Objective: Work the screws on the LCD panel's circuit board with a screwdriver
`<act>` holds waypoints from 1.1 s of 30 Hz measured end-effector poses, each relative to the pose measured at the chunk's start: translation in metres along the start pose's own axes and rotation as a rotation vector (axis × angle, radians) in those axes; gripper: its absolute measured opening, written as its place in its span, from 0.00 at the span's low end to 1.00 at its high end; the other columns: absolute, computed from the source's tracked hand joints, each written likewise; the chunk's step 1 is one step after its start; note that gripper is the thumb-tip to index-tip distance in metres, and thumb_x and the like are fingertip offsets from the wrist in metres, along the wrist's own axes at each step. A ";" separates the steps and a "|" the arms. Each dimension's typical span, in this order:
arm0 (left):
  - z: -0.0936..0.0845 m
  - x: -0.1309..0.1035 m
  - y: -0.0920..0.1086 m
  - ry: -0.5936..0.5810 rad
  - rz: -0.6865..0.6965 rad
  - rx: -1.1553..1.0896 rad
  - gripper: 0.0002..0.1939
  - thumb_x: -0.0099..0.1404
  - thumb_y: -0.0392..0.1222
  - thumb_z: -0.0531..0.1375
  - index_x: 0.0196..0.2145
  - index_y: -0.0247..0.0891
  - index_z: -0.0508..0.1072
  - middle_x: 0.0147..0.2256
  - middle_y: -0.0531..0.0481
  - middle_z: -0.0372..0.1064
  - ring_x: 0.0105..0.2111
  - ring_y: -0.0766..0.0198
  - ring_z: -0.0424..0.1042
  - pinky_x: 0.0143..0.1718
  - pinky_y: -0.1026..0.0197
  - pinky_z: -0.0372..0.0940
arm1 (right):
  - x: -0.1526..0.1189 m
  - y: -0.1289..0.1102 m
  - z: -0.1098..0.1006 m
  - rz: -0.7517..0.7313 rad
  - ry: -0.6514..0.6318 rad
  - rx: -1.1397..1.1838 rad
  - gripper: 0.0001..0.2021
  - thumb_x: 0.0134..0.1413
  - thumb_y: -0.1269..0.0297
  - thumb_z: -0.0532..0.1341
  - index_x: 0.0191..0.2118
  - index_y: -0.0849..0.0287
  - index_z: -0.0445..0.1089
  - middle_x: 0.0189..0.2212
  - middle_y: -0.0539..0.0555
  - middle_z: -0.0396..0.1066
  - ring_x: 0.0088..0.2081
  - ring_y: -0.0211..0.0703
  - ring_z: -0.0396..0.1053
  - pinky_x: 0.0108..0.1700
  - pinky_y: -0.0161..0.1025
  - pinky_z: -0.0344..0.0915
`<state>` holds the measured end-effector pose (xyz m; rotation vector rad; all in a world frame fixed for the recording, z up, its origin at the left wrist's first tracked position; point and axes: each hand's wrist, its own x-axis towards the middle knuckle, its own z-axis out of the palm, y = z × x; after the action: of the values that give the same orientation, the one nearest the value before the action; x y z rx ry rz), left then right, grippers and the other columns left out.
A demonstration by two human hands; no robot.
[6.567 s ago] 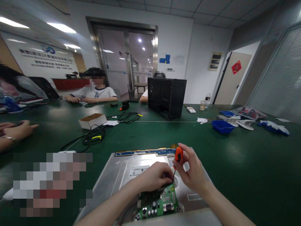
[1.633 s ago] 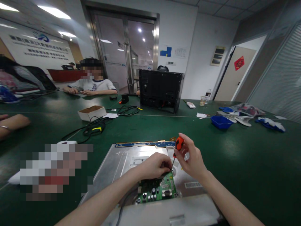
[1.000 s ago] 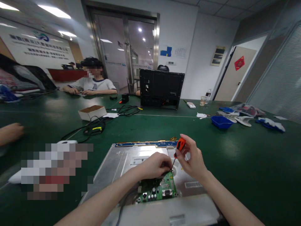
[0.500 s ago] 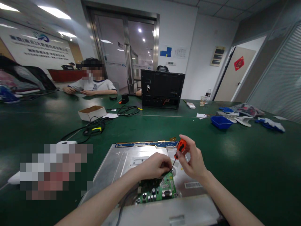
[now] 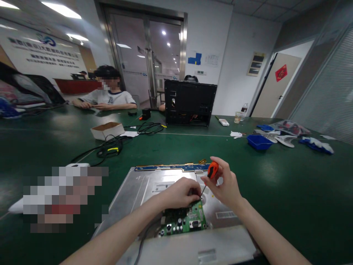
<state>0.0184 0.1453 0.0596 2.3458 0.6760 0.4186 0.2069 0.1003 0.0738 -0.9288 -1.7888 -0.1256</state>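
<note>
Orange screwdriver (image 5: 213, 170), tilted, between right fingers (image 5: 221, 163)

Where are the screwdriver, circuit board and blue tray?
Screwdriver (image 5: 213, 169): head view, on its handle.
Circuit board (image 5: 199, 212): head view, on its right part.
Blue tray (image 5: 258, 145): head view, on its near wall.

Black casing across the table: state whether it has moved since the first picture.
Yes. The black casing has turned squarer to the camera, its left edge now further left of the right door post.
</note>
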 end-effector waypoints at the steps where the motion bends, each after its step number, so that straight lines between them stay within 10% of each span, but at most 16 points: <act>1: 0.000 0.000 0.000 0.003 0.002 -0.001 0.07 0.57 0.28 0.62 0.32 0.36 0.78 0.28 0.52 0.74 0.28 0.65 0.70 0.32 0.67 0.61 | 0.000 0.000 -0.001 -0.007 -0.006 0.003 0.22 0.64 0.57 0.61 0.59 0.55 0.58 0.22 0.43 0.66 0.18 0.34 0.64 0.19 0.29 0.61; 33: 0.002 0.000 -0.001 0.004 -0.010 0.014 0.06 0.58 0.30 0.61 0.33 0.36 0.78 0.27 0.53 0.74 0.25 0.66 0.68 0.29 0.67 0.61 | 0.003 -0.005 -0.003 0.016 -0.027 0.067 0.21 0.65 0.65 0.55 0.62 0.55 0.56 0.25 0.45 0.70 0.19 0.36 0.69 0.21 0.30 0.65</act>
<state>0.0191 0.1452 0.0580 2.3546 0.6936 0.4153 0.2062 0.0970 0.0794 -0.9000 -1.7987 -0.0427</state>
